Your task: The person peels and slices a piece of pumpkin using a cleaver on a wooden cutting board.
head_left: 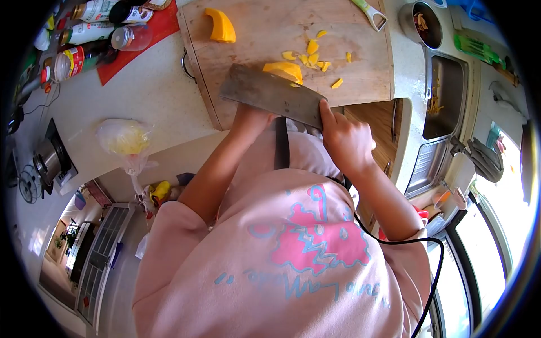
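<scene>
In the head view my right hand (346,138) grips the handle end of a cleaver (276,96), whose broad grey blade points left across the near edge of the wooden cutting board (358,42). A finger lies along the blade. My left hand (252,117) is behind the other end of the blade, which hides its fingers. Just beyond the blade lies a piece of orange pumpkin (284,69), partly covered by it. Small pumpkin bits (313,58) are scattered farther up the board. A larger curved pumpkin wedge (221,26) rests at the upper left.
A green-handled peeler (372,14) lies at the board's far right. Beyond it stand a metal pot (421,25) and a sink (445,121) with scraps inside. Bottles (90,34) and a red mat (138,48) are to the left, with a clear plastic bag (125,138) nearer me.
</scene>
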Demonstrator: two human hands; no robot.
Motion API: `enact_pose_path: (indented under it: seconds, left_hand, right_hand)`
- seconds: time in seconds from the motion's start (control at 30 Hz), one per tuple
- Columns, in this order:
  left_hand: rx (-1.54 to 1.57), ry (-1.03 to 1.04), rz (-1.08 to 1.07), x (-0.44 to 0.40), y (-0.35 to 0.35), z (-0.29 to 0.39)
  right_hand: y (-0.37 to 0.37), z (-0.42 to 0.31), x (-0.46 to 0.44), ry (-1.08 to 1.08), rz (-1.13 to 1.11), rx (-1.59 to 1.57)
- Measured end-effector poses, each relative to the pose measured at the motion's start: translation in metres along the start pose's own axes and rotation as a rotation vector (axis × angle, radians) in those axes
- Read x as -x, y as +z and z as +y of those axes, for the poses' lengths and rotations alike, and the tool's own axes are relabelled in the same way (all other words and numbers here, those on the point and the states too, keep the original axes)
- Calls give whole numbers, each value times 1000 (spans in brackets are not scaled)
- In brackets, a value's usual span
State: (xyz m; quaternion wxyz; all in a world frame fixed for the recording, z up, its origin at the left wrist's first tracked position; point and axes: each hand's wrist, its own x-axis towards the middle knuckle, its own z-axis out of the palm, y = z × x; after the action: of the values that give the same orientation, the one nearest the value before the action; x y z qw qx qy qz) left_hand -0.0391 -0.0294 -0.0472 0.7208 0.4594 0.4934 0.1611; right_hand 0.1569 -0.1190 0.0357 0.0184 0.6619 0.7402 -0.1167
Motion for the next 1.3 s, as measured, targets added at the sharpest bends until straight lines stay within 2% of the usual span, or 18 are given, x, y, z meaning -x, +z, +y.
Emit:
enact_pose_path:
  seconds: [0.03,0.1,0.17,0.23,0.3,0.4,0.5,0.67,0.7,0.77,1.1,1.2,1.3]
  left_hand:
    - [-63,137,-11,-3,-2,-7]
    - [-100,205,-2,-5,-2,-8]
    - [-46,65,37,-3,2,3]
    - [-272,303,78,-10,1,-8]
    - [-432,411,93,-13,-2,-13]
    - [-446,295,54,-12,-4,-9]
    - [-211,56,-9,-10,-5,5]
    - [103,-157,0,5,28,36]
    - [149,-173,54,5,29,36]
    - [101,-154,31,4,28,35]
    - [155,-165,96,-5,22,28]
    - [179,-224,46,-5,16,32]
    - [147,-246,88,-4,20,32]
  right_hand:
    - [-1,-1,-2,3,-11,2]
    - [0,-1,-5,6,-9,-3]
    - [4,-1,-4,6,12,-14]
    - [5,-3,-4,18,14,-9]
    - [6,-5,-5,28,11,-1]
    - [4,-7,-8,41,6,1]
    - [2,-8,-9,46,17,-15]
    - [6,-11,-24,90,-56,-8]
    - [6,-11,-26,81,-31,-23]
    - [4,-9,-26,81,5,-45]
    - [-6,-7,-21,97,-78,-49]
    - [-16,1,-4,121,-95,-58]
    - [-16,8,7,146,-120,-41]
